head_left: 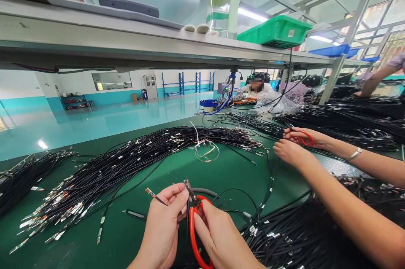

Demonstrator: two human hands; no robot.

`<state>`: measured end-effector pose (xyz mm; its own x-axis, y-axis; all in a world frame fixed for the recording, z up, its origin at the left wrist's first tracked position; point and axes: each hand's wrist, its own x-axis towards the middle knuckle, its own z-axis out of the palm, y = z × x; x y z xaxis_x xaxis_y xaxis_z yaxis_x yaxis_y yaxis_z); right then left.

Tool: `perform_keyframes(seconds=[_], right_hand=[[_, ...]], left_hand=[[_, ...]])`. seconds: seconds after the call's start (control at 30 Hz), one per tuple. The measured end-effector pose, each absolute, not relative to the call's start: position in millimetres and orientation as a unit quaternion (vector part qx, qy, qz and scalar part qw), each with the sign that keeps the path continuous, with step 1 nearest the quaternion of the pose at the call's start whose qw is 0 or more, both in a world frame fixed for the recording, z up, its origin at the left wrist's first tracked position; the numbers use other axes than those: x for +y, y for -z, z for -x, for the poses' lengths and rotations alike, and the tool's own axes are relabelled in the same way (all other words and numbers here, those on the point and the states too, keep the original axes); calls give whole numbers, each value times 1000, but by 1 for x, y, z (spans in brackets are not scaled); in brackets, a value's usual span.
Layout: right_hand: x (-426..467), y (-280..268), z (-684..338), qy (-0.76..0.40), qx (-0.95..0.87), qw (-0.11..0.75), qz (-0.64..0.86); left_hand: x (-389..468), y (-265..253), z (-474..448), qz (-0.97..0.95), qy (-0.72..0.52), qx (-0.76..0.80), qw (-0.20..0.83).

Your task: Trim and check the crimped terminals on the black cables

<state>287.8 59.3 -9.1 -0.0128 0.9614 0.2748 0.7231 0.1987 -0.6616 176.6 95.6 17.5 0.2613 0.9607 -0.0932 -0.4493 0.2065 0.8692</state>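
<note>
1. Red-handled scissors (192, 222) are grasped in the right hand (220, 229), its fingers wrapped round the handles and the blades aimed up and away from the person.
2. The left hand (163, 222) pinches a black cable (187, 205) just beside the blades; a small metal connector (186, 183) shows at its fingertips. Whether the blades touch it cannot be told.
3. A stripped cable end (150, 192) sticks out on the outer side of the left hand.
4. To the left of the grip, a dark utility knife (134, 214) lies on the green work surface (117, 248).
5. Beyond the grip and to its left stretches a large bundle of black cables (148, 144), with pale connectors at its near end.
6. Farther straight beyond the grip, a loose loop of thin wire (207, 157) lies against that bundle.
7. To the right of the grip spreads a cable heap (284, 235).
8. Farther right and beyond, a co-worker's two hands (292, 153) meet, one of them with a red-handled tool (306, 138).
</note>
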Motion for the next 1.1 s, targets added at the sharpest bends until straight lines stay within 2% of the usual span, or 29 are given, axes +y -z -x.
perform_keyframes(seconds=[0.17,0.53,1.1], right_hand=[[59,9,-288,-160,-694,348,610],[58,12,-287,-109,-697,342,621],[59,21,-284,-27,-694,306,651]], left_hand=[[97,-21,-175,-420,-491,320,693],[96,-16,-177,-360,-487,256,753],[93,-17,-176,-317,-488,281,763]])
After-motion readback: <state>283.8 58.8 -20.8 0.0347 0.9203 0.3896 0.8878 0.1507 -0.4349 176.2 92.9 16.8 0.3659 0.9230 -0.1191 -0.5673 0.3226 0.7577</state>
